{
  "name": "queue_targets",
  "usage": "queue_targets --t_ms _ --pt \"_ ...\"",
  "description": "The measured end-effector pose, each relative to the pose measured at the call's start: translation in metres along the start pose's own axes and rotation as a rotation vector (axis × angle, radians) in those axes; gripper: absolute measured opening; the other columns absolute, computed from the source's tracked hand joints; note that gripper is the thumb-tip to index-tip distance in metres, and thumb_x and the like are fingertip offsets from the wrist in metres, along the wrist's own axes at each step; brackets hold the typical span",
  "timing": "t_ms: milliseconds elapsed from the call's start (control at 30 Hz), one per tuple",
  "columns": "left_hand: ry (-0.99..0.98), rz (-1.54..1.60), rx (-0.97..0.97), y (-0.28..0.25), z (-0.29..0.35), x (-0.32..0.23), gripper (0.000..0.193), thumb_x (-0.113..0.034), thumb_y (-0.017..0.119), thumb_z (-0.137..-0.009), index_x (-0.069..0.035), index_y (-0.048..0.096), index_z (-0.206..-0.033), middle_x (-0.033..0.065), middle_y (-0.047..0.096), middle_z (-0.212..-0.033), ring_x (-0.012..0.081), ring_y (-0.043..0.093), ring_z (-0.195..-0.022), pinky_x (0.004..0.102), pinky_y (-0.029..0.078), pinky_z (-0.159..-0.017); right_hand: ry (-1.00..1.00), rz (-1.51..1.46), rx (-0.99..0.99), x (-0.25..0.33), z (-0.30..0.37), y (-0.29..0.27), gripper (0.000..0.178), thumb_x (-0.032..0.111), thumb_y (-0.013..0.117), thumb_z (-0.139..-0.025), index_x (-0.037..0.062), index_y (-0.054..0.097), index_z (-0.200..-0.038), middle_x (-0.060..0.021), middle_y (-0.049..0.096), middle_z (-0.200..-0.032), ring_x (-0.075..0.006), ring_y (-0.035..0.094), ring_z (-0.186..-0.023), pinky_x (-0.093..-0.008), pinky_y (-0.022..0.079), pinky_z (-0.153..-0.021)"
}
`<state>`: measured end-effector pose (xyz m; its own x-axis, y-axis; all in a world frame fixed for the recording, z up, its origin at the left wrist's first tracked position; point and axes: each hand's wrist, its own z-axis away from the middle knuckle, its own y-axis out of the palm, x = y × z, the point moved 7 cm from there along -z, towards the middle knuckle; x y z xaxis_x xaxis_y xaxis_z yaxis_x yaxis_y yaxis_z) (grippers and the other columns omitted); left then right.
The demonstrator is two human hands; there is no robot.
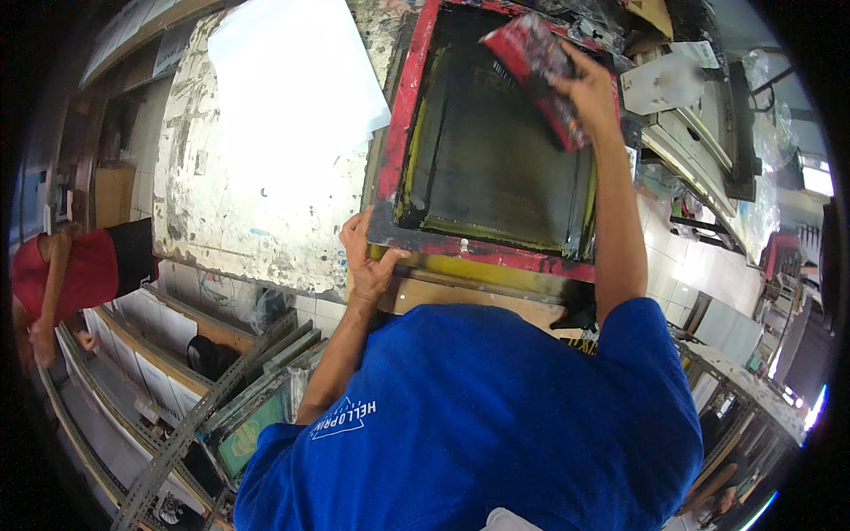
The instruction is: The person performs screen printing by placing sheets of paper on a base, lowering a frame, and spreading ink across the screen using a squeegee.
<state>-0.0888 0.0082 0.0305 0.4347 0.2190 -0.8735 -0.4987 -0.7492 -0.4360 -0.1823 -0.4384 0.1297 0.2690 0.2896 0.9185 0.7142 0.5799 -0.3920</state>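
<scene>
In front of me lies a screen printing frame (400, 133) with red and black ink-smeared sides around a dark mesh (496, 190). My left hand (370, 265) grips its near left corner, with the fingers at the left side and the thumb along the near edge. Over the right part of the mesh, my right hand (589, 93) is closed around a squeegee (531, 66), red and stained with black. The squeegee is tilted, running from the far middle down to the right, and is slightly blurred. Whether its blade touches the mesh I cannot tell.
Left of the frame, white sheets (283, 88) lie on an ink-spotted table (204, 203). A white plastic container (660, 84) stands beyond the frame's right side. Another person in a red shirt (84, 270) is at the far left, near metal racks (190, 425).
</scene>
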Motion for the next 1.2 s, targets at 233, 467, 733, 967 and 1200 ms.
queue_targets --t_ms 233,467,733,967,1200 --pt "0.208 0.125 -0.185 -0.019 -0.037 -0.067 0.082 -0.018 0.09 -0.068 0.009 0.057 -0.138 0.0167 0.06 -0.127 0.0298 0.051 -0.122 0.0414 0.043 -0.105 -0.167 0.455 0.114 0.126 0.159 0.02 0.064 0.011 0.079 -0.079 0.0281 0.065 -0.139 -0.0167 0.069 -0.127 -0.0322 0.066 -0.119 -0.0378 0.05 -0.1" --pt "0.138 0.34 -0.356 -0.035 -0.106 -0.142 0.062 -0.008 0.083 -0.077 0.009 0.061 -0.132 0.0119 0.061 -0.117 0.022 0.059 -0.111 0.0362 0.046 -0.101 -0.651 0.816 -0.162 0.236 0.184 0.002 0.067 0.021 0.081 -0.067 0.0303 0.071 -0.133 -0.0092 0.055 -0.076 -0.0301 0.057 -0.071 -0.0415 0.049 -0.069" --pt "0.483 0.757 -0.402 0.0 -0.211 -0.155 0.047 -0.013 0.066 -0.101 0.003 0.049 -0.142 0.0058 0.066 -0.106 0.0136 0.058 -0.098 0.0301 0.047 -0.092 -0.526 0.545 -0.127 0.298 0.092 -0.05 0.056 0.031 0.069 -0.074 0.0017 0.074 -0.122 -0.0118 0.078 -0.084 -0.0178 0.072 -0.065 -0.0307 0.062 -0.066" --pt "0.21 -0.06 -0.046 0.151 -0.315 0.011 0.043 -0.031 0.073 -0.094 -0.01 0.069 -0.13 0.011 0.071 -0.111 0.0259 0.065 -0.105 0.0405 0.051 -0.091 -0.56 0.57 -0.115 0.325 0.064 -0.042 0.042 0.022 0.076 -0.081 -0.0021 0.074 -0.115 -0.0137 0.078 -0.092 -0.0188 0.074 -0.079 -0.0328 0.06 -0.079" --pt "0.196 -0.534 0.143 0.219 -0.326 0.009 0.028 -0.029 0.073 -0.09 -0.014 0.075 -0.113 0.0106 0.073 -0.115 0.0336 0.067 -0.105 0.0448 0.053 -0.09 -0.581 0.478 -0.35 0.313 0.068 -0.066 0.044 0.018 0.086 -0.082 -0.0056 0.071 -0.116 -0.0184 0.075 -0.105 -0.0221 0.072 -0.097 -0.0373 0.057 -0.091"
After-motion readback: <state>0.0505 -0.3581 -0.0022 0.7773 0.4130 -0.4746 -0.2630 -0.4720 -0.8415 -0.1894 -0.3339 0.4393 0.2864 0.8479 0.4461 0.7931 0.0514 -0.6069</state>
